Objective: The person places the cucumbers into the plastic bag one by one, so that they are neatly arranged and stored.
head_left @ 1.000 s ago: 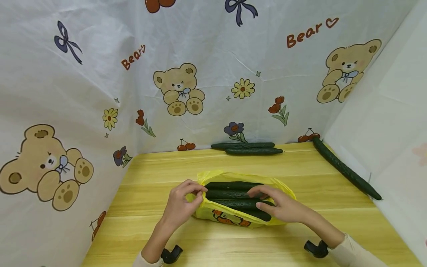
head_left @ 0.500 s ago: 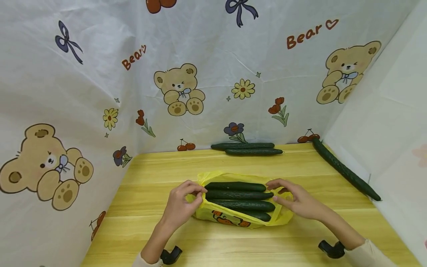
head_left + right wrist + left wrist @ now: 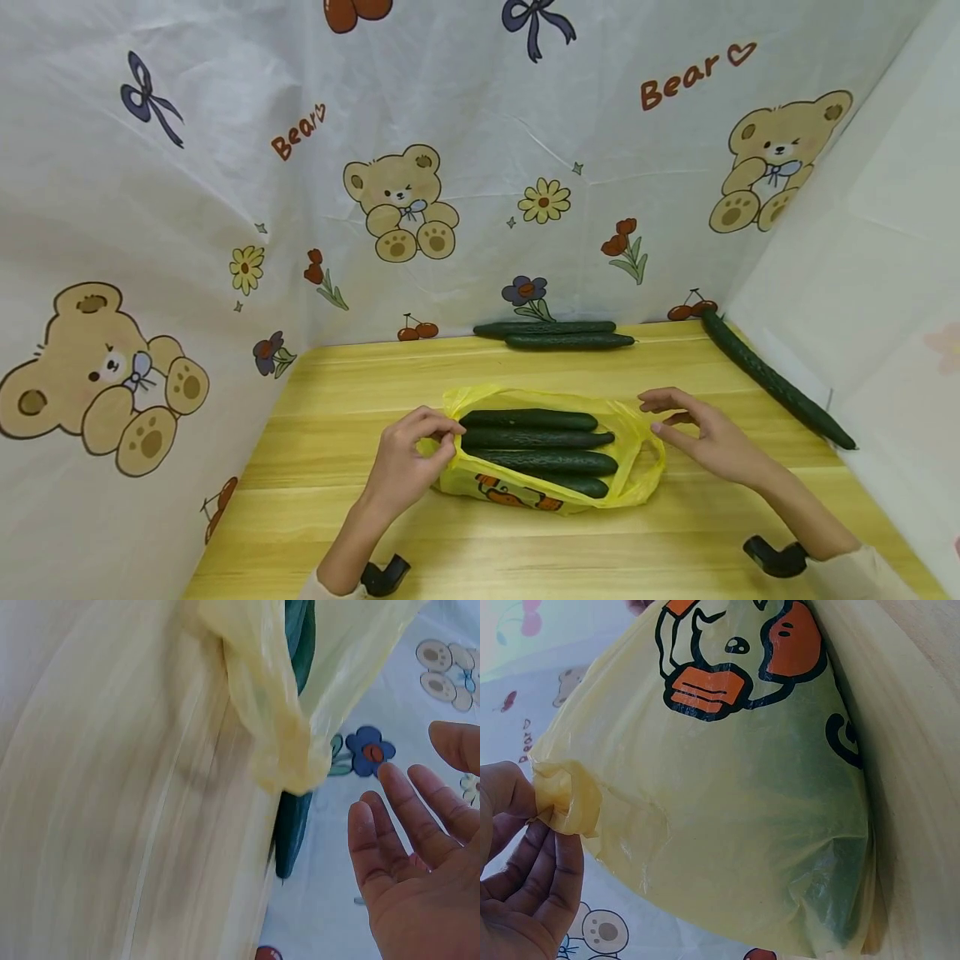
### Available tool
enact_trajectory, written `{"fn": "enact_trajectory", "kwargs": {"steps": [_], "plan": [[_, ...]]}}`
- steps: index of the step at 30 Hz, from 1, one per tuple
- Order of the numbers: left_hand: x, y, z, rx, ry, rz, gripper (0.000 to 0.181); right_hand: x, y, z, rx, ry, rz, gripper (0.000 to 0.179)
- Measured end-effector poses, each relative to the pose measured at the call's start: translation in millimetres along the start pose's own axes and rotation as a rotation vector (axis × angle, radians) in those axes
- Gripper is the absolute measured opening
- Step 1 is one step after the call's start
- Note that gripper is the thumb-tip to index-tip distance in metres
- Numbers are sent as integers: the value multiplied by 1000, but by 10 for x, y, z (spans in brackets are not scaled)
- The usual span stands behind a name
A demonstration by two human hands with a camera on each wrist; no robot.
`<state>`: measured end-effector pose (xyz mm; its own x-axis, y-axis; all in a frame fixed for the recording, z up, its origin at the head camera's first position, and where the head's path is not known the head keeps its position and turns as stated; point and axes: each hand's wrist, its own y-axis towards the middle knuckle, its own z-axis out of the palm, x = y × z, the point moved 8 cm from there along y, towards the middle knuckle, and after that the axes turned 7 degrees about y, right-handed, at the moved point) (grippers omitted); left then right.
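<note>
My left hand (image 3: 412, 460) pinches the left rim of a yellow plastic bag (image 3: 471, 483); the left wrist view shows the gathered plastic between thumb and fingers (image 3: 536, 874). Several dark green cucumbers (image 3: 543, 461) lie side by side inside the bag, its mouth spread wide above them. Just off the bag's right handle loop is my right hand (image 3: 712, 440), holding nothing, its fingers loosely bent. In the right wrist view that hand (image 3: 424, 859) is apart from the bag (image 3: 289, 746), palm and fingers bare. Orange and black cartoon print (image 3: 712, 688) marks the bag's front.
Two cucumbers (image 3: 570, 342) lie along the back edge of the wooden table (image 3: 360, 375). Another cucumber (image 3: 780, 383) lies slanted at the right edge. A white cloth (image 3: 465, 292) printed with bears stands behind, and a white panel (image 3: 885, 250) borders the right side.
My right hand has let go of the cucumbers, come out of the bag and moved right, past its right rim. The left hand keeps its pinch in the same place.
</note>
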<state>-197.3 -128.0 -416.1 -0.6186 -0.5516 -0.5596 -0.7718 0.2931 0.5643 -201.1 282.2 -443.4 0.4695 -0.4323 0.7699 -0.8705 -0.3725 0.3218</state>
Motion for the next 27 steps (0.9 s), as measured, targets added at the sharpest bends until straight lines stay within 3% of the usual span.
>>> {"fn": "enact_trajectory", "kwargs": {"steps": [16,27], "plan": [[-11,-7,9,9,5,-13,35,-723,-343,-633,-174,-65,101,43],[-31,4,15,9,4,-5,34,-1274,-648,-1110,-328,-266,249,47]]}}
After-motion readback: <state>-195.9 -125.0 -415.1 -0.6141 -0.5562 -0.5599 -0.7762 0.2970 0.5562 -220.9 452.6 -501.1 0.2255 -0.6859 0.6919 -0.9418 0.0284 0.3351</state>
